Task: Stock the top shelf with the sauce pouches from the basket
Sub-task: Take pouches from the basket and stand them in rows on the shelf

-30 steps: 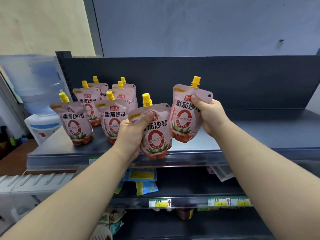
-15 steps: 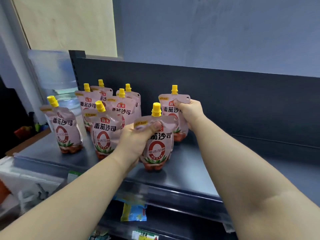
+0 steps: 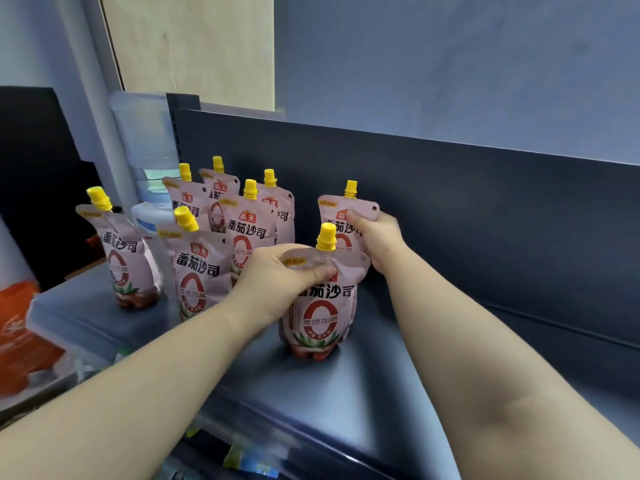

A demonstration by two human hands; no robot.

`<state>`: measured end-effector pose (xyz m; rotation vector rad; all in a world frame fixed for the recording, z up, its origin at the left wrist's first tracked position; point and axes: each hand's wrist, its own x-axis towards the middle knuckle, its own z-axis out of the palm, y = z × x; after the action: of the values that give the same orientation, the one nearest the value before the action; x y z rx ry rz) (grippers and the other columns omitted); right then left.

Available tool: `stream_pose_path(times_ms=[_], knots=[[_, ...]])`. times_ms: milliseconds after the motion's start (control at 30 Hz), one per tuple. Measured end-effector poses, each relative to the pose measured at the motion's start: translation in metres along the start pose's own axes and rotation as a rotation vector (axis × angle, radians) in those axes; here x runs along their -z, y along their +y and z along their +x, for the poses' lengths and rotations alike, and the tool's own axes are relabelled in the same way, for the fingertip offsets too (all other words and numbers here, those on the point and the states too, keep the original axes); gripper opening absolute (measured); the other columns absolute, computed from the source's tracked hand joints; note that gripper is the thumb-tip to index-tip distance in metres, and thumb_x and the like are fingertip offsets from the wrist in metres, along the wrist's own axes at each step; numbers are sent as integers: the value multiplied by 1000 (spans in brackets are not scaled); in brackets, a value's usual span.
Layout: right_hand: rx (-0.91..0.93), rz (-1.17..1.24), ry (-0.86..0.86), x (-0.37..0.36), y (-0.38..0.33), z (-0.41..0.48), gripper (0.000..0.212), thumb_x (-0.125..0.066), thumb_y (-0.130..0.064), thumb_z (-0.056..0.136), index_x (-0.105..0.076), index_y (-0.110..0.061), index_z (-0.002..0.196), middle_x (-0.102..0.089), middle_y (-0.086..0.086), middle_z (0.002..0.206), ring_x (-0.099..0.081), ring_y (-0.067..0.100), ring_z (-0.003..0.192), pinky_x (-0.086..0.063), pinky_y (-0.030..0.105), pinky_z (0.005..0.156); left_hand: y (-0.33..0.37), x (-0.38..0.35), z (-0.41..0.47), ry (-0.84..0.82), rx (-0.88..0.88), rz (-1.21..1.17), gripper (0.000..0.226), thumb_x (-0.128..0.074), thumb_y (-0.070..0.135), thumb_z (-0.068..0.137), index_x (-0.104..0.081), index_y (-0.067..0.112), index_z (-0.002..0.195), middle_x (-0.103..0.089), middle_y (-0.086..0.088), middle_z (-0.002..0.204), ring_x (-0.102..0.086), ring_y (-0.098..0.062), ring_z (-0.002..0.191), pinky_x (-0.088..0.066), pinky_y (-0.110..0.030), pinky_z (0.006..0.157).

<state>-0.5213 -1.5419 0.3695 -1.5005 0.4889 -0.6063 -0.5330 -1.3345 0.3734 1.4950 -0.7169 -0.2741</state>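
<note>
Eight pale pink plastic sauce pouches with yellow screw caps are up at the dark grey metal top shelf (image 3: 363,393) by my count. The six free pouches (image 3: 242,233) stand in a loose cluster to the left of both grips, and the other two are in hand. The left hand (image 3: 277,271) has its grip closed round the neck of the front pouch (image 3: 320,313), thumb across the front just under the cap, with the base resting on the shelf. Behind and just right of that grip, the right hand (image 3: 377,240) pinches the top corner of the rear pouch (image 3: 334,211) close to the dark back panel (image 3: 485,220); its foot is hidden, so I cannot tell whether it has landed. Neither is let go yet, the shelf to the right of the grips is bare, and the basket is out of sight, so what remains I cannot judge. A second ago both pouches hung in the air out by the shelf's front lip; they have since been carried inward and down, the rear one deepest.
</note>
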Motion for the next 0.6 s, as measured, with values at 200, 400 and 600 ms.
stream_pose_path(times_ms=[200,400,600], knots=[[9,-40,-21,4,0,-1,8,-67,-22,85,-66,-17,92,-72,10,96,-70,26,86,-57,45,81,49,14,23,-205,19,743,15,-80,22,72,-66,29,72,-66,13,72,-61,-2,70,-45,-17,57],[5,-311,-86,17,15,-14,24,-70,-18,81,-64,-14,104,-68,-1,94,-64,10,78,-53,27,69,68,1,55,-311,-27,1223,13,-73,22,79,-67,13,86,-67,-5,86,-63,-20,81,-48,-25,60],[-41,-563,-91,24,41,-20,38,-74,-24,74,-62,-13,108,-69,4,101,-64,21,91,-52,31,77,62,-9,80,-317,-50,1237,7,-67,11,83,-64,9,89,-62,-6,87,-58,-21,79,-45,-26,60]])
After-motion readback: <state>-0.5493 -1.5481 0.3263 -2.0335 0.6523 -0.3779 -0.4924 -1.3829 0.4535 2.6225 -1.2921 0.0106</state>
